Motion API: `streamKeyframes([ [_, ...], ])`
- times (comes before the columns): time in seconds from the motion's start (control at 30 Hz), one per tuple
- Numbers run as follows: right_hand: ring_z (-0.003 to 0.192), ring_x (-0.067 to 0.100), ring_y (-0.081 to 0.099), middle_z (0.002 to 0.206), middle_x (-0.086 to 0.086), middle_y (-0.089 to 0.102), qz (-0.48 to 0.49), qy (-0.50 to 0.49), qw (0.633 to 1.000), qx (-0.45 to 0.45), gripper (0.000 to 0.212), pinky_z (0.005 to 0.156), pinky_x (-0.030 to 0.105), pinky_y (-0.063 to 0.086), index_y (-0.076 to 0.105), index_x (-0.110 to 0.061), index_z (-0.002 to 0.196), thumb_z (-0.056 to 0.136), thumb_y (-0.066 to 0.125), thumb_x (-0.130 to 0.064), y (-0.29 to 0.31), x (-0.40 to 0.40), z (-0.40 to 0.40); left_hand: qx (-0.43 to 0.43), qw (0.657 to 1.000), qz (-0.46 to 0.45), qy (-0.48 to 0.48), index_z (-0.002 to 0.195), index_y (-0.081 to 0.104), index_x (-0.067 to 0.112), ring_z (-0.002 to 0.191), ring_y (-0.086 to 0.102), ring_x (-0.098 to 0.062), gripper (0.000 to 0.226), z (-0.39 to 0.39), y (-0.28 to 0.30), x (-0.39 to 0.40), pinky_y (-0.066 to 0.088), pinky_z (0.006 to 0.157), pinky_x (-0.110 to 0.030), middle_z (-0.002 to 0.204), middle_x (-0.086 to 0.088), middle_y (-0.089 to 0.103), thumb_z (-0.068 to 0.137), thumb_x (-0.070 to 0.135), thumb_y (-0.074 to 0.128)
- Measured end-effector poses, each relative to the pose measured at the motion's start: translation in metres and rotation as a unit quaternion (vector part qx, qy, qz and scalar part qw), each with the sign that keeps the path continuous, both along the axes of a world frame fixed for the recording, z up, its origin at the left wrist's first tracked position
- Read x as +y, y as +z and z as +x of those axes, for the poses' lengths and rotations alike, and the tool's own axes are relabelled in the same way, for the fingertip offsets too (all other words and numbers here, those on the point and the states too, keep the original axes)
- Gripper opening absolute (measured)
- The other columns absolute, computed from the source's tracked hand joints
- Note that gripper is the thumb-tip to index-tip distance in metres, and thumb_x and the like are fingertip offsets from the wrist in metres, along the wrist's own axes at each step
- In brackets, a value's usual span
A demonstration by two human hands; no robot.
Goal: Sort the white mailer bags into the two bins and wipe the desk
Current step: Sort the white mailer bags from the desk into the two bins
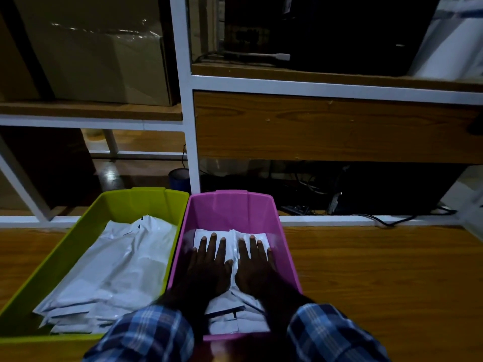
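Two bins stand side by side on the wooden desk (379, 270). The green bin (78, 231) on the left holds a stack of large white mailer bags (112, 278). In the pink bin (285, 246) lie smaller white mailer bags (232, 317). My left hand (209, 265) and my right hand (254, 265) rest flat on top of those bags, palms down, fingers spread, side by side. Neither hand grips anything. Blue plaid sleeves cover both forearms.
Behind the bins rises a white-framed shelf unit (188, 126) with wooden panels. A cardboard box (104, 53) sits on the upper left shelf. Black cables (386, 220) run along the desk's back edge at right. A dark blue cup (179, 177) stands behind the green bin.
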State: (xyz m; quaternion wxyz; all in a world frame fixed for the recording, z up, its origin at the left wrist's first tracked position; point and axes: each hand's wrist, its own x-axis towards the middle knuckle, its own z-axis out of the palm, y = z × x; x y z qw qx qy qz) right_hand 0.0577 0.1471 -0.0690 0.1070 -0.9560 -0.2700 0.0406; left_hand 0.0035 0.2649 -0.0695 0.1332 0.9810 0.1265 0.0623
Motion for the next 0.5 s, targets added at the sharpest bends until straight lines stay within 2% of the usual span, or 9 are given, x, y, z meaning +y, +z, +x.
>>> streamKeyframes([
  [0.07,0.099,0.031,0.069,0.113,0.017,0.069,-0.018,0.002,1.000,-0.009,0.064,0.074,0.055,0.054,0.065,-0.013,0.120,0.069,0.032,-0.032,-0.002,0.000,0.002,0.018,1.000,0.008,-0.009,0.130,0.049,0.008,0.114,0.058,-0.044,0.062,-0.002,0.000,0.001,0.050,0.082,-0.059,0.129,-0.023,0.058,0.098,0.044,0.010],
  [0.13,0.099,0.031,0.070,0.115,0.016,0.069,-0.022,0.000,1.000,-0.012,0.061,0.072,0.054,0.055,0.071,-0.011,0.113,0.071,0.033,-0.032,0.007,0.000,-0.002,0.030,0.999,0.020,-0.015,0.126,0.059,0.005,0.112,0.059,-0.044,0.069,-0.002,-0.001,0.003,0.050,0.080,-0.060,0.127,-0.023,0.059,0.099,0.044,0.009],
  [0.2,0.124,0.034,0.055,0.140,0.019,0.050,-0.031,-0.001,0.999,-0.009,0.058,0.096,0.057,0.046,0.054,-0.006,0.134,0.084,0.034,-0.028,0.024,0.000,-0.002,0.034,0.999,0.034,-0.017,0.121,0.063,0.004,0.110,0.060,-0.044,0.072,-0.003,-0.002,0.004,0.050,0.080,-0.060,0.125,-0.023,0.060,0.099,0.044,0.008],
  [0.23,0.140,0.034,0.034,0.155,0.018,0.028,-0.038,0.018,0.999,-0.016,0.058,0.110,0.058,0.029,0.032,-0.007,0.148,0.093,0.030,-0.027,0.025,0.000,-0.002,0.040,0.998,0.038,-0.025,0.121,0.064,0.003,0.110,0.060,-0.043,0.071,-0.003,-0.002,0.005,0.050,0.081,-0.058,0.124,-0.023,0.061,0.099,0.043,0.009],
  [0.27,0.146,0.033,0.016,0.160,0.017,0.010,-0.047,0.024,0.999,0.012,0.060,0.116,0.054,0.014,0.014,-0.010,0.153,0.097,0.024,-0.031,0.029,-0.001,-0.004,0.044,0.997,0.044,-0.037,0.120,0.064,0.003,0.110,0.060,-0.042,0.067,-0.003,-0.005,0.007,0.050,0.084,-0.056,0.122,-0.024,0.062,0.099,0.042,0.014],
  [0.3,0.147,0.034,0.014,0.160,0.018,0.006,-0.040,0.018,0.999,0.020,0.062,0.116,0.053,0.013,0.011,-0.010,0.153,0.097,0.017,-0.036,0.029,0.000,-0.004,0.045,0.996,0.055,-0.047,0.118,0.066,0.002,0.109,0.059,-0.042,0.063,0.000,-0.007,0.009,0.049,0.085,-0.053,0.120,-0.024,0.063,0.098,0.041,0.020],
  [0.37,0.140,0.039,0.031,0.155,0.025,0.021,-0.005,0.002,1.000,-0.026,0.062,0.111,0.055,0.027,0.026,-0.006,0.149,0.096,0.020,-0.036,0.030,0.002,-0.001,0.036,0.995,0.069,-0.058,0.111,0.070,0.002,0.102,0.062,-0.042,0.056,0.004,0.000,0.011,0.051,0.082,-0.051,0.112,-0.025,0.066,0.094,0.037,0.029],
  [0.43,0.142,0.040,0.025,0.155,0.027,0.017,-0.030,0.011,0.999,0.013,0.057,0.114,0.048,0.023,0.020,-0.007,0.151,0.100,0.035,-0.025,0.034,0.001,0.004,0.065,0.994,0.079,-0.042,0.103,0.073,0.005,0.092,0.067,-0.042,0.055,0.007,0.013,0.015,0.056,0.072,-0.051,0.106,-0.023,0.069,0.079,0.040,0.038],
  [0.5,0.139,0.043,0.026,0.152,0.029,0.021,-0.044,0.015,0.998,0.051,0.063,0.114,0.044,0.023,0.018,-0.005,0.151,0.095,0.043,-0.019,0.051,-0.002,0.005,0.158,0.981,0.101,-0.045,0.119,0.062,-0.002,0.109,0.057,-0.048,0.069,0.008,0.026,0.016,0.050,0.086,-0.055,0.123,-0.030,0.057,0.071,0.041,0.039],
])
